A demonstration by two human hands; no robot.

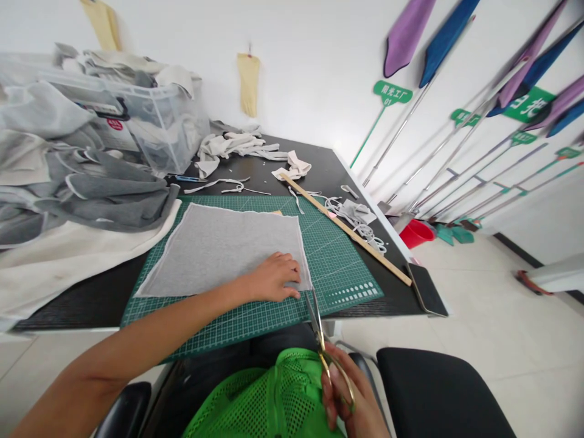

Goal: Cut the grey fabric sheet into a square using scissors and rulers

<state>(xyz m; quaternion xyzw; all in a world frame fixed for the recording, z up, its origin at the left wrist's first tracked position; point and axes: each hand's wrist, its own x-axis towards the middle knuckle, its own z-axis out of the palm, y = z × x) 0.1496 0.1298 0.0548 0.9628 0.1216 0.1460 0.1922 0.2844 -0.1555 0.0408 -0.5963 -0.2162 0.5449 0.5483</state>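
Gripping scissors (321, 342), right hand (350, 389); left hand (276, 277) half-open on cloth (228, 243); wooden strip (353, 235) overlapping mat (335, 261), scraps (357, 212) beyond.

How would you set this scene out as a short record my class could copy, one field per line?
Left hand: resting on the grey cloth, near its right edge
Right hand: holding gold-handled scissors, tips by the cloth's near right corner
Cloth: spread on a green cutting mat
Wooden strip: slanting over the mat's far right corner
Back left: plastic bin heaped with fabric
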